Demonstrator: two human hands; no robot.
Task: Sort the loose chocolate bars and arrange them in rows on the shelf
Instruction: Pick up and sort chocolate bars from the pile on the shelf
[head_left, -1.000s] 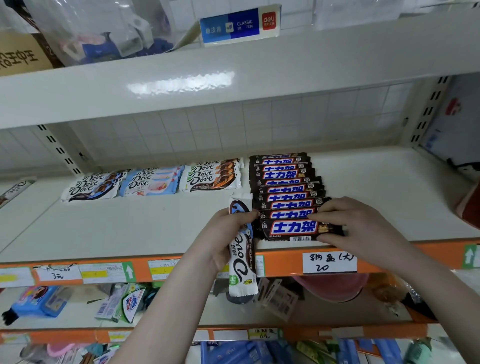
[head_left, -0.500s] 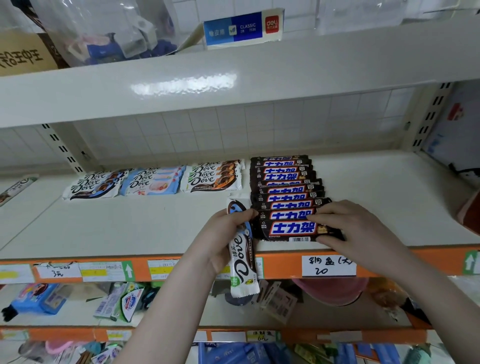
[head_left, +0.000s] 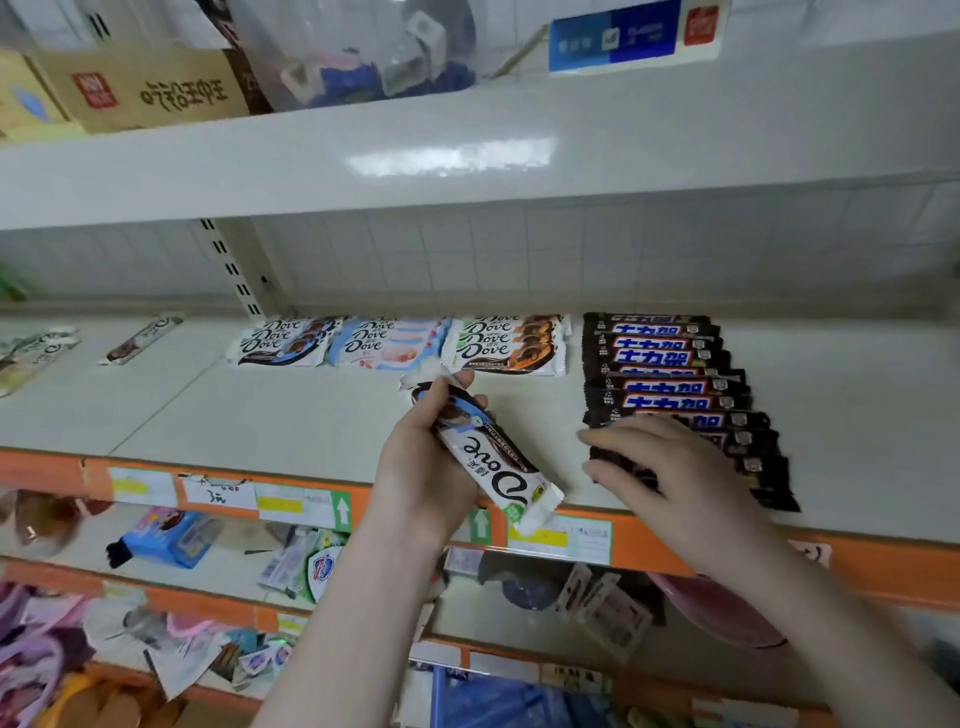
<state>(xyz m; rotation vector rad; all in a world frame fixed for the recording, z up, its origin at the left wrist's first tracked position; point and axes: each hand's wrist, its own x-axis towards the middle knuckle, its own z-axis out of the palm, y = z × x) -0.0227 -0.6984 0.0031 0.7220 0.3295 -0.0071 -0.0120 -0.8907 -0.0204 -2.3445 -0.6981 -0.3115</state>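
My left hand (head_left: 415, 467) grips a white Dove bar (head_left: 493, 460) above the shelf's front edge, tilted with its lower end to the right. My right hand (head_left: 654, 467) lies with straight fingers on the front bars of the dark Snickers row (head_left: 670, 387), which runs from the back wall to the front. At the back of the white shelf (head_left: 260, 415) lie three small Dove stacks: a blue-and-brown one (head_left: 283, 343), a light blue one (head_left: 387, 345) and an orange one (head_left: 506, 345).
Loose Dove bars lie at the far left, one slim bar (head_left: 143, 338) and a small pile (head_left: 31, 353). The orange shelf lip (head_left: 857, 561) carries price labels. Lower shelves hold mixed packets. A cardboard box (head_left: 145, 88) stands on the upper shelf.
The view swung left. My left hand turned the Dove bar from hanging straight down to a slant. My right hand's fingers straightened over the front Snickers bars.
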